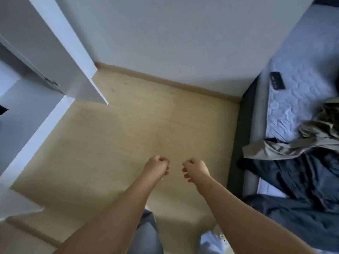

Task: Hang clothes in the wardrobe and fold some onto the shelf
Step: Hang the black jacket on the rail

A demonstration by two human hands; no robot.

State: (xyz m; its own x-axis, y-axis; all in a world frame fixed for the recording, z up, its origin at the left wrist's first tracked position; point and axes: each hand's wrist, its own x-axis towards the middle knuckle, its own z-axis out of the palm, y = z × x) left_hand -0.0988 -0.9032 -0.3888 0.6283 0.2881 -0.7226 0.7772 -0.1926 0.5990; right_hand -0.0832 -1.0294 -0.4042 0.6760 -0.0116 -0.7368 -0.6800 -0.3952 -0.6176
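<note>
From my feed, both hands are clenched and grasp nothing: the left hand [157, 166] and right hand [196, 171] are curled into loose fists, side by side but apart, held out over the wooden floor [137, 125] to the left of the bed [297, 57].

The clothes lie on the bed. A grey garment [275, 146] is crumpled at the bed's near-left edge, one corner hanging over the side. A dark blue garment [293, 184] is spread just below it, touching it and draping over the bed frame. A patterned piece [328, 114] sits further in on the mattress, against the grey one; I cannot tell what kind of garment it is. Higher up the quilted mattress there is a small black label [277, 80].

The white wardrobe [36, 114] stands across the floor from the bed, well apart from it. Its open door [60, 43] swings out toward the bed side, the lower corner jutting over the floor, with a metal hinge [52, 82] showing behind it. A pale wall [174, 33] and skirting board [165, 83] run from the wardrobe to the head of the bed. Below my arms I see legs in blue jeans [148, 233].
</note>
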